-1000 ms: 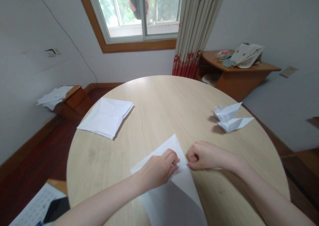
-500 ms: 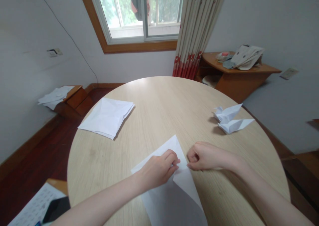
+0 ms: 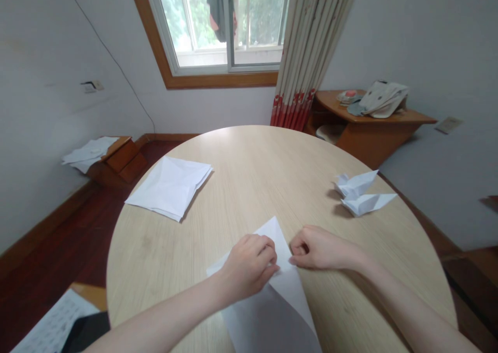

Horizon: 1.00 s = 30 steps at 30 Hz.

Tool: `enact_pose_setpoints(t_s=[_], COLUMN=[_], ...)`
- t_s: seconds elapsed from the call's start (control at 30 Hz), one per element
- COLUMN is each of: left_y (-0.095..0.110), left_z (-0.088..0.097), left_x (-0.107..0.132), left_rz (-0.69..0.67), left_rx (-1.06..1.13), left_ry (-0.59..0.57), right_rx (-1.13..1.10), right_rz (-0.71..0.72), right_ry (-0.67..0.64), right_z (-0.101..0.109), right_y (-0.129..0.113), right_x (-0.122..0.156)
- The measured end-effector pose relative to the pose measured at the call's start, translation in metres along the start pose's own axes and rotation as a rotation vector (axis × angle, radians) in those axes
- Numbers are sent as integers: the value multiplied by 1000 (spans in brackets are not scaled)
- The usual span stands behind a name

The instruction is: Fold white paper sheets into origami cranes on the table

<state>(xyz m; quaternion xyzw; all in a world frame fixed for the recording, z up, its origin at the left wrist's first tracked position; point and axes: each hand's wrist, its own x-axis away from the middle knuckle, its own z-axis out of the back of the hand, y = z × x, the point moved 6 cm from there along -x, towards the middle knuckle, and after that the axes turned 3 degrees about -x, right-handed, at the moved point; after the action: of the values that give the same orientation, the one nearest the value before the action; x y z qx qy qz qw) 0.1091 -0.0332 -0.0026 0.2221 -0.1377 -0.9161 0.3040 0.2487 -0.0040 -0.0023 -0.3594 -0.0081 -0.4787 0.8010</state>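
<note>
A partly folded white sheet of paper (image 3: 268, 322) lies on the round table in front of me, its pointed corner facing away and a folded flap along its right side. My left hand (image 3: 251, 265) rests over the sheet, with thumb and curled fingers closed on the flap's edge. At the sheet's right edge is my right hand (image 3: 315, 246), its fingers curled in and the thumb tip touching the paper. Two folded paper birds (image 3: 368, 203) stand close together to the right. A stack of white paper sheets (image 3: 169, 187) lies to the left.
The round wooden table (image 3: 257, 171) fills the middle. Lower left, a printed sheet (image 3: 50, 322) and a dark flat object (image 3: 85, 332) lie beside the table. A corner shelf (image 3: 381, 135) holds a bag (image 3: 385, 99). Papers (image 3: 91, 151) cover a low cabinet at left.
My left hand has shifted slightly left and back along the flap. The right hand stays at the paper's edge. The whole view has tilted up a little.
</note>
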Motion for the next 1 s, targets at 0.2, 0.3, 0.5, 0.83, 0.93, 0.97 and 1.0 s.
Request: enact_pose_setpoints(t_s=[0.2,0.3,0.5,0.83,0.93,0.97,1.0], left_y=[-7,-10,-13,-14,-15,-15,-16], left_z=[3,3,1,1,1,1,1], left_x=[2,2,1,0,-1,-1,-1], left_rz=[138,184,220,229,230,233,238], left_rx=[-109,-150,-162,-140,-130,-127,-125], left_ry=[60,63,31,0,4,5,7], right_rx=[-21,-88,-109,-92,-120,-129,-138], right_rz=[113,224,237,252,275,281,285], right_ry=[288,311,276,293,291,289,288], right_z=[12,11,3,2,3,3,3], right_y=[-4,-8,-2,-7,-9,-10,-10], right_x=[-6,-8,-13,-13,-12,-12,-11])
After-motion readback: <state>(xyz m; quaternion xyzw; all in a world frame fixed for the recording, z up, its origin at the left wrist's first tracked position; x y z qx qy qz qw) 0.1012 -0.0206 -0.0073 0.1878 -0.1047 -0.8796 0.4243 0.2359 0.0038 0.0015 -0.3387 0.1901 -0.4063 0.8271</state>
